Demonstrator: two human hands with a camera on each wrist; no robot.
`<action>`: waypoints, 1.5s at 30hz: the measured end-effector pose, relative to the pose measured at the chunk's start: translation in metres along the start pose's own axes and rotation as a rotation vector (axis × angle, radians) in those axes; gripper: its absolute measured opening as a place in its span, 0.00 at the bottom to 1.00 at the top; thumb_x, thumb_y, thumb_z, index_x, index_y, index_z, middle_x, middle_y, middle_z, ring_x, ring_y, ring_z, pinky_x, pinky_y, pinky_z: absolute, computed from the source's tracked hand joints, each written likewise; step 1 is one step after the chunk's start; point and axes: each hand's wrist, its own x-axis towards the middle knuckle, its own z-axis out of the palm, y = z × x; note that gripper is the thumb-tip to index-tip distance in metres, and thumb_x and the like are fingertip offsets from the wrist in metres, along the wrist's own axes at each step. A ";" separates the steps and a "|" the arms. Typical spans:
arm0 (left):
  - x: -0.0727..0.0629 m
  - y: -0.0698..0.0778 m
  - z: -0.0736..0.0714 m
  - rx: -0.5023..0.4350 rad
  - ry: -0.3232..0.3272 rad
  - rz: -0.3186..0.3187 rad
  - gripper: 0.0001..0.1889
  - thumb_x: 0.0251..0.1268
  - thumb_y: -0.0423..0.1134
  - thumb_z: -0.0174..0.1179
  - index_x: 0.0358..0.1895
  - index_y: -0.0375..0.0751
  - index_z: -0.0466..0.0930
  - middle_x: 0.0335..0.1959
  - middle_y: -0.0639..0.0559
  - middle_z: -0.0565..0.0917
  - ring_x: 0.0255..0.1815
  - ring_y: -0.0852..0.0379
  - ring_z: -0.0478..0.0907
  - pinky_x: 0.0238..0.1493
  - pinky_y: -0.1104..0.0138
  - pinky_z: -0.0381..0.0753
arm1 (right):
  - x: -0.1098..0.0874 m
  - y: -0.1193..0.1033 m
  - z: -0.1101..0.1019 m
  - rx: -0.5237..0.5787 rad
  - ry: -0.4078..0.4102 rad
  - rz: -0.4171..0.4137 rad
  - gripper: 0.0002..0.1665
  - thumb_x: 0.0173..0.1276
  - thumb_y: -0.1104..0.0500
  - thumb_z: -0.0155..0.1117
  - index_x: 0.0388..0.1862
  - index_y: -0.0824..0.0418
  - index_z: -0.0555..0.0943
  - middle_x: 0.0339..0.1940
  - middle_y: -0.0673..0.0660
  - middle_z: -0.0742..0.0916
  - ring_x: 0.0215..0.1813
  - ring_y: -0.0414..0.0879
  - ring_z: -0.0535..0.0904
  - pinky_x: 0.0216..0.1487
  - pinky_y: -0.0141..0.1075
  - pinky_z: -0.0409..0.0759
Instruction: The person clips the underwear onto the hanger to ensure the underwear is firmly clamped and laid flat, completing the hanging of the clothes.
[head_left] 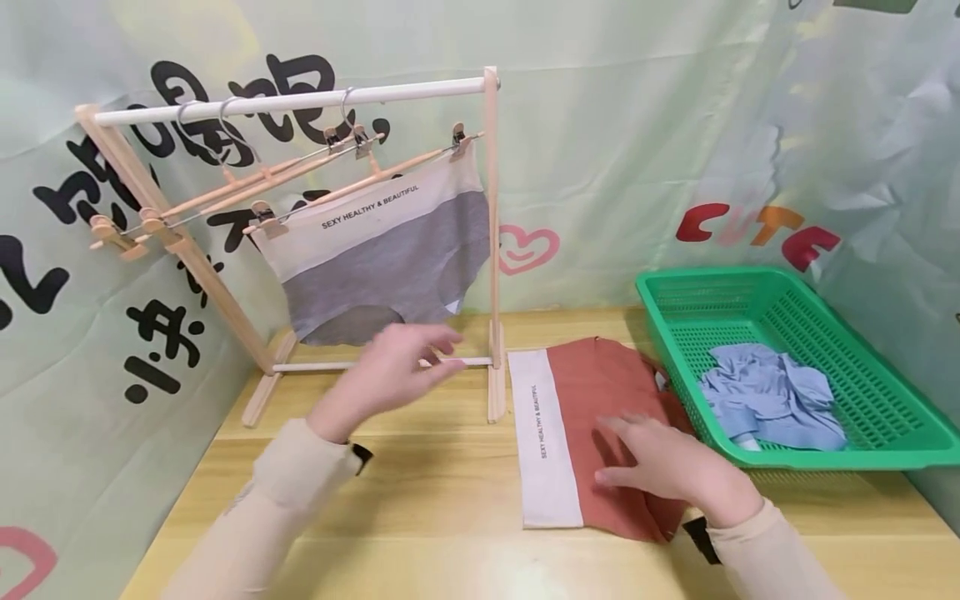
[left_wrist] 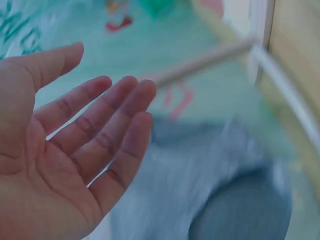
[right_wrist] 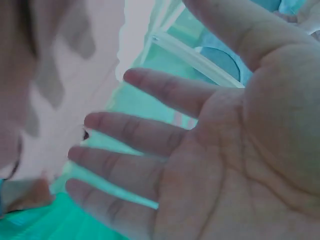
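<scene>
Stretching beneath everything, the wood-grained counter (head_left: 420,517) carries a wooden rack (head_left: 492,250) on its left part and a green basket (head_left: 862,459) on its right. Between them lie the rust-red briefs (head_left: 581,408), flat, their white lettered waistband turned toward the rack and their far side just beside the basket. The grey briefs (head_left: 390,258) hang from the rack, and a light blue cloth (head_left: 772,396) sits crumpled in the basket. The right hand (head_left: 667,458) is directly over the red briefs, palm down, fingers spread and thumb apart; whether its fingertips touch the fabric, I cannot tell. The left hand (head_left: 393,375) is in front of the grey briefs' lower edge, fingers loosely bent and slightly apart, thumb away from them, with the red briefs off to its right. Smallest are the clips (head_left: 460,142), two of which grip the ends of the grey waistband.
</scene>
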 end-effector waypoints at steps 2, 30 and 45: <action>-0.008 -0.006 -0.021 -0.015 0.082 -0.035 0.14 0.75 0.43 0.69 0.57 0.42 0.89 0.46 0.49 0.94 0.41 0.54 0.93 0.45 0.57 0.91 | 0.007 -0.002 -0.007 0.014 0.012 -0.038 0.44 0.67 0.39 0.79 0.69 0.68 0.79 0.62 0.64 0.87 0.64 0.62 0.83 0.64 0.58 0.84; -0.077 -0.109 -0.169 0.222 0.961 -0.529 0.21 0.77 0.40 0.60 0.70 0.45 0.82 0.56 0.68 0.72 0.75 0.44 0.64 0.79 0.53 0.57 | 0.098 -0.039 -0.057 0.155 0.047 -0.199 0.32 0.78 0.48 0.69 0.74 0.63 0.78 0.67 0.60 0.87 0.64 0.58 0.86 0.68 0.54 0.84; -0.061 -0.118 -0.181 0.300 0.614 -0.414 0.17 0.78 0.44 0.59 0.51 0.34 0.90 0.47 0.30 0.84 0.50 0.37 0.73 0.71 0.30 0.56 | 0.095 -0.030 -0.050 0.190 0.016 -0.171 0.32 0.77 0.47 0.70 0.73 0.59 0.79 0.67 0.58 0.87 0.66 0.58 0.85 0.68 0.54 0.84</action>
